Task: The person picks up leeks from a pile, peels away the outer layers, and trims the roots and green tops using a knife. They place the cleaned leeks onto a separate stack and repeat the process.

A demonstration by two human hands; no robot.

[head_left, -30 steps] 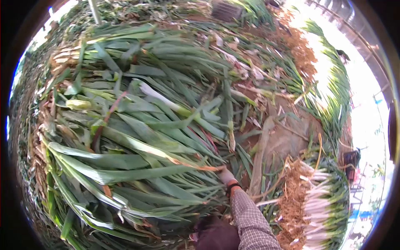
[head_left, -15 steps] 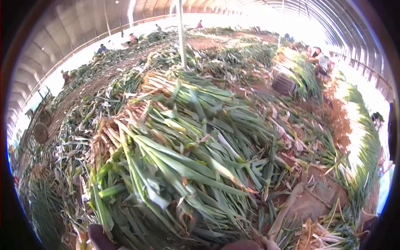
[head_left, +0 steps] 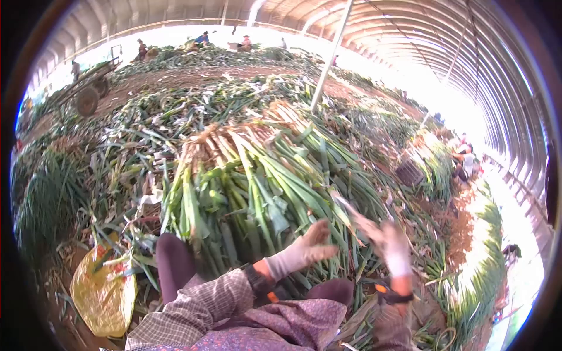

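Leek heap (head_left: 257, 187), ahead of the left hand: leaves probably floppy, easily creased; singly light, bundled heavy; best gripped by firmer stems (head_left: 229, 146). Left hand (head_left: 303, 250): fingers spread, empty. Right hand (head_left: 386, 243): blurred, opening and hold unclear.

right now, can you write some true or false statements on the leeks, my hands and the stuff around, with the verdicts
1. The left hand wears a pale glove. True.
2. The yellow bag lies to the right of the left hand. False: it lies to the left of it.
3. The root ends of the leeks in the near pile point away from the person. True.
4. The cart has no wheel in view. False: a wheel shows clearly.
5. A dark crate sits farther off than the right hand. True.
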